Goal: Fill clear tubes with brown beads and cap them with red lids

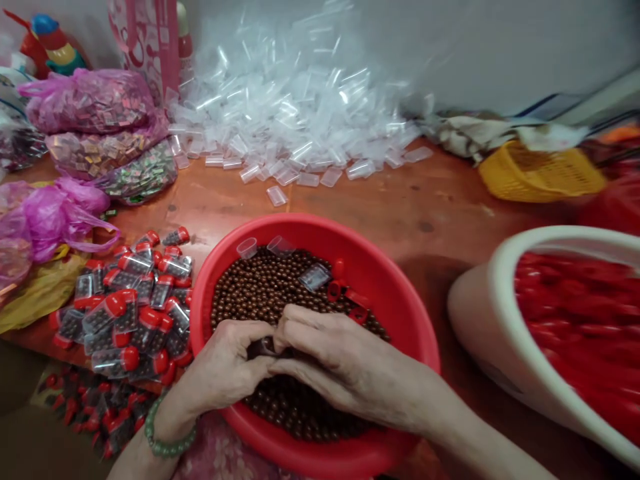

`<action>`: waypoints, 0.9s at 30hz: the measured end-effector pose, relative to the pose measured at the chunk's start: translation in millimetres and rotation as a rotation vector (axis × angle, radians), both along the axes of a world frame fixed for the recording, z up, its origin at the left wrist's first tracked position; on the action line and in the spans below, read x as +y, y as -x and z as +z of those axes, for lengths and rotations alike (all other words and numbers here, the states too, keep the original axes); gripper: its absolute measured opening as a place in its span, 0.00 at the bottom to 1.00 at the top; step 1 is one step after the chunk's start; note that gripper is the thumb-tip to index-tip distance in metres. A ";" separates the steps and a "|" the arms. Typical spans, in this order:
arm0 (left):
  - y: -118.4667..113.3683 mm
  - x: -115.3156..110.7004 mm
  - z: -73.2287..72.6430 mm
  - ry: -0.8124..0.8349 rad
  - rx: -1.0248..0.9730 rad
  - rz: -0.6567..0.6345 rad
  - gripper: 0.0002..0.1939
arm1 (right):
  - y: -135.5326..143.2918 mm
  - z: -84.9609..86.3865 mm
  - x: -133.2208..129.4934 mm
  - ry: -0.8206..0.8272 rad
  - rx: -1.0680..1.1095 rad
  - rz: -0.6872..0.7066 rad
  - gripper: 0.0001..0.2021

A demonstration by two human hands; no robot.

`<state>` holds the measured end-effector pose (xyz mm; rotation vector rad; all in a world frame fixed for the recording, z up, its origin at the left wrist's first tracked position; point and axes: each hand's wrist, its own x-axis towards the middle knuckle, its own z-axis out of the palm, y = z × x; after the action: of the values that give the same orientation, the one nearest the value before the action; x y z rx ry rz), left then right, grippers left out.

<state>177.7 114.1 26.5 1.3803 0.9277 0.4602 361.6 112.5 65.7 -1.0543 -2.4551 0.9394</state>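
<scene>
Over the red basin [210, 267] both hands meet. My left hand [225, 363] is closed around a small clear plastic container [260, 347] with dark contents, mostly covered by the fingers. My right hand [330, 360] has its fingers pressed together against that container's end; whatever they pinch is hidden. Under the hands lie many small glossy brown balls [250, 283]. On the balls rest two empty clear containers, another filled clear container [315, 277] and several red caps [357, 300].
Left of the basin are filled, red-capped containers [130, 300] and plastic bags [95, 107] of small packets. Behind it spreads a heap of empty clear containers [300, 133]. To the right stand a white tub [480, 320] of red caps and a yellow basket [540, 173].
</scene>
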 end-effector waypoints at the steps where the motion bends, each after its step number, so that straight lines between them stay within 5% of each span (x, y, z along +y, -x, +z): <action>1: 0.2 0.7 0.6 0.019 -0.006 0.010 0.06 | 0.8 0.1 -5.2 -0.015 -0.010 -0.027 0.04; 8: 0.3 7.6 0.2 0.001 0.010 0.141 0.07 | -25.6 -6.4 -20.8 0.154 -0.098 -0.122 0.12; 13: 1.5 6.0 -4.1 0.044 -0.046 0.150 0.11 | -63.4 -36.6 13.9 -0.061 -0.668 -0.459 0.09; 18: 0.0 4.6 -5.8 0.065 -0.094 0.179 0.10 | -73.5 -66.3 29.0 -0.098 -0.834 -0.386 0.15; 27: -0.8 5.0 -6.9 0.016 -0.061 0.131 0.10 | -80.6 -67.8 29.4 -0.155 -0.788 -0.224 0.10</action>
<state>178.5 119.1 19.6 1.2892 0.9730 0.5895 442.1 141.9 -2.1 -1.8558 -2.8238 0.2645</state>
